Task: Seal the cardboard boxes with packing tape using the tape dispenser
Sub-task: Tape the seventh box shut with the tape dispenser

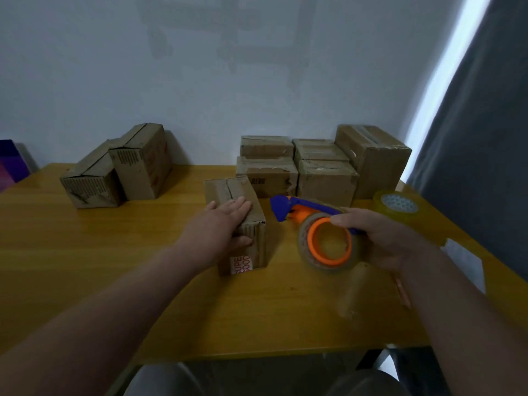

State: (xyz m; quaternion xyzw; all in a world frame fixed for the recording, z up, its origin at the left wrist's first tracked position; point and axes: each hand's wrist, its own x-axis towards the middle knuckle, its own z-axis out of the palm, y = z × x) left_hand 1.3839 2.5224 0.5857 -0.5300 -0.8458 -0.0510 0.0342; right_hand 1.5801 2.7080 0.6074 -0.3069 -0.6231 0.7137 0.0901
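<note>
A small cardboard box (pixel 228 190) stands in the middle of the yellow table (pixel 85 252), its top flaps meeting along a seam. My left hand (pixel 225 221) lies on the box's top near edge, fingers straight across the top and thumb down its side. To the right, my right hand (pixel 383 238) grips a blue and orange tape dispenser (pixel 300 212) with a roll of clear tape (pixel 328 244) on its orange hub. The dispenser is held just above the table, its blue nose pointing left toward the box and apart from it.
Two boxes (pixel 120 172) stand at the back left. Several more boxes (pixel 320 167) are grouped at the back right against the wall. A spare tape roll (pixel 400 207) lies at the table's right edge, with a white paper (pixel 465 261) nearer me.
</note>
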